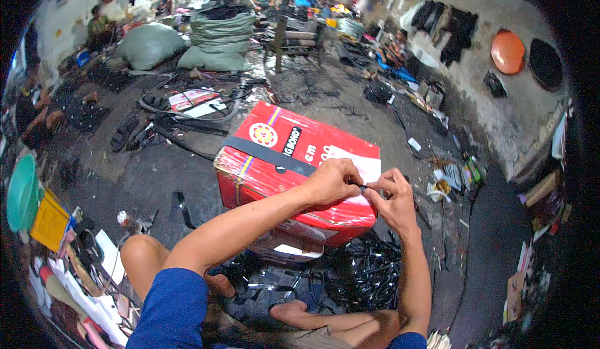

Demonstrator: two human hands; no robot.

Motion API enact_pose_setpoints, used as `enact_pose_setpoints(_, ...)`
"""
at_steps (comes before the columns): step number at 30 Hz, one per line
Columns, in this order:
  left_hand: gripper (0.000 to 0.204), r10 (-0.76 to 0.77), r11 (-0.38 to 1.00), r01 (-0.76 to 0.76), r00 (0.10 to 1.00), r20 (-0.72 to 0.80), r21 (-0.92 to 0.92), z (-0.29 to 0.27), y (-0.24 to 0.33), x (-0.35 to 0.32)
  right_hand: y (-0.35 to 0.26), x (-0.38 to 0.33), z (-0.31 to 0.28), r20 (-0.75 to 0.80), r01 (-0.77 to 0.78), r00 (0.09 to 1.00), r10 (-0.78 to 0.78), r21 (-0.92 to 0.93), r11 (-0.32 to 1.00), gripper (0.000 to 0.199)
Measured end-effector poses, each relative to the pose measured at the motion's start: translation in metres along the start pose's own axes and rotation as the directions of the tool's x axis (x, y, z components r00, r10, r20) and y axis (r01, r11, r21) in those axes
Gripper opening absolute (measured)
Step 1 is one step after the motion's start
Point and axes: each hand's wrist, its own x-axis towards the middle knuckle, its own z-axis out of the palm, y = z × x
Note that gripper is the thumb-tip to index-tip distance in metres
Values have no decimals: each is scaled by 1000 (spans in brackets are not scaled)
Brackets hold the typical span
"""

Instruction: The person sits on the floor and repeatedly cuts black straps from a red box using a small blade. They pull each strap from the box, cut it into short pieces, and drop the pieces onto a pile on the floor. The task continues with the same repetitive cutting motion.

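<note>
A red cardboard box (337, 221) with clear tape over it stands in front of me. Across its top lies a flat black strip (265, 155), running from the left edge toward my left hand (334, 181). My right hand (392, 199) meets the left over the box's near right corner, both with fingers pinched. Between the fingertips shows a small dark piece (362, 188); whether it is the end of the same strip is hidden by my left hand. White paper (359, 161) lies on the box top just beyond the hands.
Shiny black strips (369, 274) are heaped below the box by my legs. At left are a green basin (23, 192), a yellow container (50, 222) and scraps. Rubber pieces (187, 114) lie beyond the box. Large sacks (219, 39) and other people are farther back.
</note>
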Motion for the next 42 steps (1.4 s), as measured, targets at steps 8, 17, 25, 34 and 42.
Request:
enact_pose_setpoints(8,19,-76,997,76,997,-21,19,-2,1,1,-7,-4,10,-84,-58,995,61,39,998,18)
enact_pose_setpoints(17,11,-54,996,59,996,-77,62,1,2,3,32,-4,42,-32,-330,915,402,513,793,11)
enact_pose_setpoints(25,11,-90,976,61,987,132,209,-7,7,30,40,-6,53,-158,-276,903,399,500,821,15)
enact_pose_setpoints(34,13,97,995,-94,993,67,-46,16,7,35,54,-23,55,-234,-243,895,380,459,854,26)
enact_pose_setpoints(42,11,140,984,-136,990,29,-113,23,2,30,40,-31,56,329,-337,750,573,937,-96,24)
